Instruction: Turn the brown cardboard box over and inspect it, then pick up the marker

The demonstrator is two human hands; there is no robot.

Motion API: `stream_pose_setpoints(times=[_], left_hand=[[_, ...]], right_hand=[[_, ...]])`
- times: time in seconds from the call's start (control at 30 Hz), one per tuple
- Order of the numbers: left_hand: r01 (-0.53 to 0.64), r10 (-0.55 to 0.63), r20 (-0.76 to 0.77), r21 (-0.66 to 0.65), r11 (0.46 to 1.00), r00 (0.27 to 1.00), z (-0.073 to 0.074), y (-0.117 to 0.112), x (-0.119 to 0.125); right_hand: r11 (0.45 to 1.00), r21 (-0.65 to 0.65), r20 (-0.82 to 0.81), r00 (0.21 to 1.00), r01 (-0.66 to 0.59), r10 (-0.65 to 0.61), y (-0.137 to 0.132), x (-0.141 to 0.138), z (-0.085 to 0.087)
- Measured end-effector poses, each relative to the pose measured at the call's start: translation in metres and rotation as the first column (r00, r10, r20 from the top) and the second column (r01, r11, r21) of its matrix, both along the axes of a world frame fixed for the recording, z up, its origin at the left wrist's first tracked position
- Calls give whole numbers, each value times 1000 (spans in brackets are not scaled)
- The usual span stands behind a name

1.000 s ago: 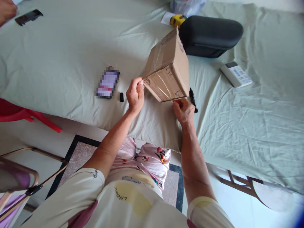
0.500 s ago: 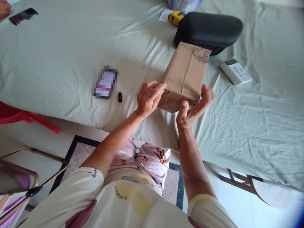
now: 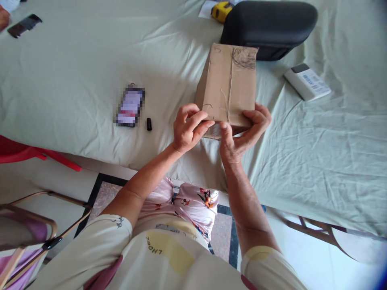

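Note:
A brown cardboard box (image 3: 222,82) sits on the cloth-covered table in front of me, with pen scribbles on its top and a seam running down the middle. At its near left corner, my left hand (image 3: 189,125) has curled fingers, with the thumb and forefinger against the edge. My right hand (image 3: 243,131) grips the near right corner, its thumb on the front edge and its fingers along the right side. The box's underside is hidden.
Behind the box stands a black padded case (image 3: 269,26), beside a yellow tape measure (image 3: 221,11). A white-and-grey small box (image 3: 308,82) lies to the right. On the left are a blurred-out phone (image 3: 130,106), a black cap-like piece (image 3: 149,124) and a dark object (image 3: 24,25) near another person's hand (image 3: 3,19).
The cardboard box has turned slightly and shifted left. My right hand's fingers have come in onto its near right corner, and the left thumb has moved to its front edge.

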State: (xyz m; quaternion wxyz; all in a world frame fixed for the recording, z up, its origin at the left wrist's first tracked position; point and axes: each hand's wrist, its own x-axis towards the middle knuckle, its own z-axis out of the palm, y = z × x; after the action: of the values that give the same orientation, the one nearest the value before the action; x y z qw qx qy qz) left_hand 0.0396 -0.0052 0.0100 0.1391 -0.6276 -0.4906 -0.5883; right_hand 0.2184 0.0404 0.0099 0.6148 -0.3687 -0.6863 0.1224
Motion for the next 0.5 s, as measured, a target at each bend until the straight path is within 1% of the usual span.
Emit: stream_pose_setpoints(times=[0.1,0.2,0.27,0.37,0.43,0.5], left_hand=[[25,-25,45,6,1000,999,4,0,0],[90,-84,106,-54,994,991,3,0,-2],[109,-97,128,-91,990,987,0,-1,-4],[129,-112,163,-97,987,980,-4,-1,-9],[151,-125,202,-118,982,971,-7,0,-12],[163,-123,245,-152,975,962,-10,2,-15]], right_hand=[[1000,25,1,1000,-11,11,-1,3,4],[999,25,11,999,-43,43,-1,6,8],[997,19,6,998,-69,69,-1,9,9],[993,-50,-13,994,-107,106,0,12,8],[984,-115,-24,991,-136,134,4,13,4],[975,-144,-33,985,-169,166,11,14,-2]])
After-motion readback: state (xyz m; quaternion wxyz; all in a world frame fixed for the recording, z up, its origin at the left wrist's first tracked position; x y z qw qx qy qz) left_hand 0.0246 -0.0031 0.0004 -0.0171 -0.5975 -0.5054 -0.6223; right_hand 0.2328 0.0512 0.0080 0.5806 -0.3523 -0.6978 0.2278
